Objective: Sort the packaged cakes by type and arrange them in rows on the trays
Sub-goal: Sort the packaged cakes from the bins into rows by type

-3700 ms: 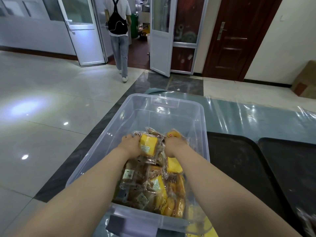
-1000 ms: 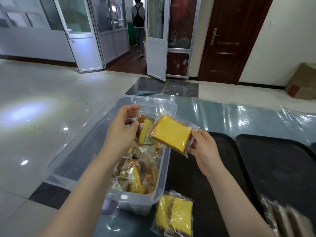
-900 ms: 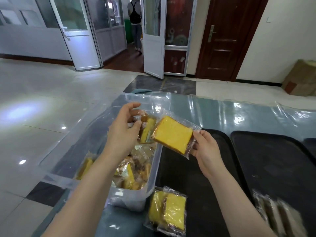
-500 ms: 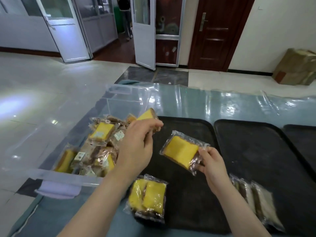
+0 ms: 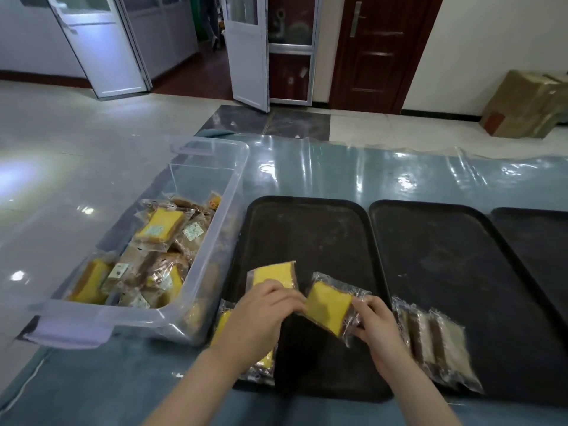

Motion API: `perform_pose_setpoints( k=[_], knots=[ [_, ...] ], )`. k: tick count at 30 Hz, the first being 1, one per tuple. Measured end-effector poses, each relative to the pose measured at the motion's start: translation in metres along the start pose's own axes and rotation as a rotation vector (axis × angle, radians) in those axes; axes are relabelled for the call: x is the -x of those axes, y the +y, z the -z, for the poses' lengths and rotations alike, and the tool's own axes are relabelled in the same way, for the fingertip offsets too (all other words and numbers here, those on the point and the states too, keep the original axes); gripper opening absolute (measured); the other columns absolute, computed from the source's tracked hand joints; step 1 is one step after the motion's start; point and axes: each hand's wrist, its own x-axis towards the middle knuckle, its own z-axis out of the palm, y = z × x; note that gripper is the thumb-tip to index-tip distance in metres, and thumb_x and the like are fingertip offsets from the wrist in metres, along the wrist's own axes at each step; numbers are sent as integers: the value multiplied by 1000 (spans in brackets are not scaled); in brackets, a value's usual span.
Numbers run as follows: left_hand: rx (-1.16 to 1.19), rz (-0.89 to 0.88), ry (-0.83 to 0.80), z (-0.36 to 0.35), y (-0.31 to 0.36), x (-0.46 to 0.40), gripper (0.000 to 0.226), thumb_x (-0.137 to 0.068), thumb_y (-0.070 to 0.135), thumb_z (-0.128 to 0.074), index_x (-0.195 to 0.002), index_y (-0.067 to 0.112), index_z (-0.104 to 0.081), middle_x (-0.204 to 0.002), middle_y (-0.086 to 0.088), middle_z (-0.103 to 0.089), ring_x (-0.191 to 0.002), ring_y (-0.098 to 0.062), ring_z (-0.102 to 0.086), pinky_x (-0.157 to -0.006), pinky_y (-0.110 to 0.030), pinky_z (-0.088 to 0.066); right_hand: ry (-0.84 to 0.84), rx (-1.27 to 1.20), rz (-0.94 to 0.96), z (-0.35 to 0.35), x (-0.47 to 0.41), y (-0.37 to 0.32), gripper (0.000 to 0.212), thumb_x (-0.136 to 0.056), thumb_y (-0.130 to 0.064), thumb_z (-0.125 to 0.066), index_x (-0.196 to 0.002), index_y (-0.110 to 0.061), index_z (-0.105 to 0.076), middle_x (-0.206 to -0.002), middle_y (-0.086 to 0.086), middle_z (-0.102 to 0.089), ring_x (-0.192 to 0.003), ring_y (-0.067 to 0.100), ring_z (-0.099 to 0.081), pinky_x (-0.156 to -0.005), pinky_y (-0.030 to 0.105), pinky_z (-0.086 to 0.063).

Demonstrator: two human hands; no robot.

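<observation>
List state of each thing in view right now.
Left hand: holds a yellow cake pack over the left tray.
Right hand: pinches a second yellow pack, tilted, over the same tray.
Bin: lid off, part full of mixed packs.
Yellow packs at the left tray's near left corner: lying flat.
Brown packs on the middle tray: lying in a row.
White door: open.
Brown door: shut.

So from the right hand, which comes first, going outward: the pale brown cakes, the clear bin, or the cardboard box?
1. Pale brown cakes, beside the right hand on the middle tray.
2. Clear bin, off to the left.
3. Cardboard box, far right by the wall.
</observation>
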Motion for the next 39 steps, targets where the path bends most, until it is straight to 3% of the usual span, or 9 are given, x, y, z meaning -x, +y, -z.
perform_pose_setpoints(
  k=[4,7,9,14,21,27,32,36,39],
  knots=[
    [-37,-26,-120,-24,-6,21,31,-80,9,-54,-97,27,-72,-110,18,-69,-92,-7,-47,-78,-20,-41,19,20,21,6,3,7,15,-99,-16,-57,-88,-9,-50,-89,13,-59,-85,27,-62,-77,48,-57],
    [-44,-37,-257,-41,-6,38,38,-65,11,-78,-96,31,-71,-109,20,-69,-94,-5,-46,-79,-18,-35,29,54,50,7,6,11,17,-99,-16,-57,-85,-10,-48,-84,13,-56,-78,28,-58,-68,46,-54],
    [-25,-29,-326,-54,-6,50,42,-60,15,-85,-95,34,-71,-110,21,-68,-94,-4,-47,-80,-18,-35,36,98,69,7,7,13,17,-99,-15,-57,-84,-11,-49,-79,10,-55,-75,26,-56,-74,52,-54],
    [-38,-26,-451,-74,-10,67,44,-53,21,-89,-92,37,-73,-107,26,-69,-92,-2,-45,-77,-16,-36,22,98,90,7,9,17,16,-99,-12,-56,-87,-8,-48,-68,7,-53,-62,22,-54,-58,41,-51],
    [-39,-18,-635,-81,-21,81,51,-48,20,-86,-90,45,-71,-101,35,-66,-88,5,-38,-69,-6,-38,8,179,114,3,6,31,19,-97,-16,-59,-83,-13,-47,-74,5,-52,-70,23,-53,-65,40,-45],
    [215,135,-579,-88,-14,83,50,-81,2,-45,-116,27,-70,-135,15,-59,-114,-6,-39,-96,-12,-26,14,276,272,-5,6,34,25,-96,-17,-60,-79,-25,-44,-74,-2,-53,-68,19,-53,-63,34,-44],
    [309,253,-563,-90,-9,81,41,-89,12,-47,-122,30,-65,-131,20,-56,-124,1,-36,-108,-14,-28,-76,458,456,-12,10,38,24,-95,-14,-62,-82,-28,-46,-107,-17,-64,-97,1,-63,-74,18,-50],
    [494,401,-494,-82,-8,74,43,-83,5,-48,-107,33,-69,-110,24,-59,-117,7,-44,-104,-18,-37,-191,695,612,-18,14,57,18,-92,-21,-65,-88,-24,-48,-116,-20,-56,-105,3,-59,-82,21,-49],
    [486,470,-226,-77,-18,76,45,-73,-1,-47,-82,39,-65,-93,20,-65,-104,1,-55,-97,-28,-43,-237,809,569,-23,18,67,19,-92,-29,-62,-102,-31,-46,-115,-19,-53,-106,0,-56,-84,24,-51]
  ],
)
